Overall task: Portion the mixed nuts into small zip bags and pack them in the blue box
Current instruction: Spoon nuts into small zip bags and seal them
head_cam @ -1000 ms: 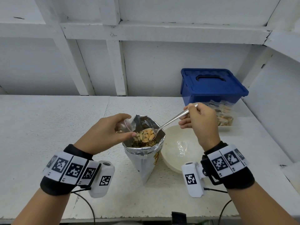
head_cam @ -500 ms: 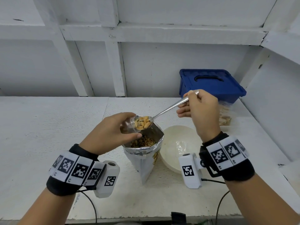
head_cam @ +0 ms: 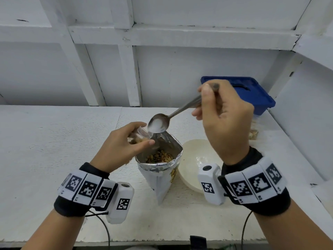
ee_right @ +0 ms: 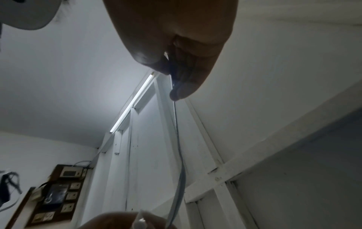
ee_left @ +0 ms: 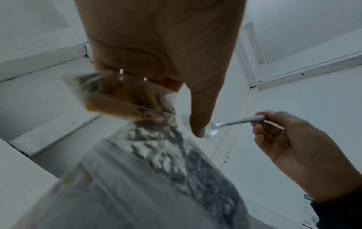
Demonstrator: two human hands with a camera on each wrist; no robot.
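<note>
My left hand (head_cam: 124,145) holds a small clear zip bag (head_cam: 139,135) with its mouth open, just left of the foil nut bag's rim. Nuts show inside the zip bag (ee_left: 117,96) in the left wrist view. The foil bag of mixed nuts (head_cam: 160,165) stands open on the counter. My right hand (head_cam: 223,116) grips the handle of a metal spoon (head_cam: 158,122), tilted with its empty bowl at the zip bag's mouth. The spoon's handle (ee_right: 177,139) runs down from my right fingers (ee_right: 186,86). The blue box (head_cam: 252,94) sits at the back right, partly behind my right hand.
A cream bowl (head_cam: 194,159) sits right of the foil bag. Filled zip bags (head_cam: 254,131) lie in front of the blue box. The white counter (head_cam: 54,141) stretches to the left; a wall with white beams rises behind and at the right.
The spoon came up out of the foil bag loaded with nuts, moved to the zip bag and tipped; its bowl is now empty. My right hand rose higher.
</note>
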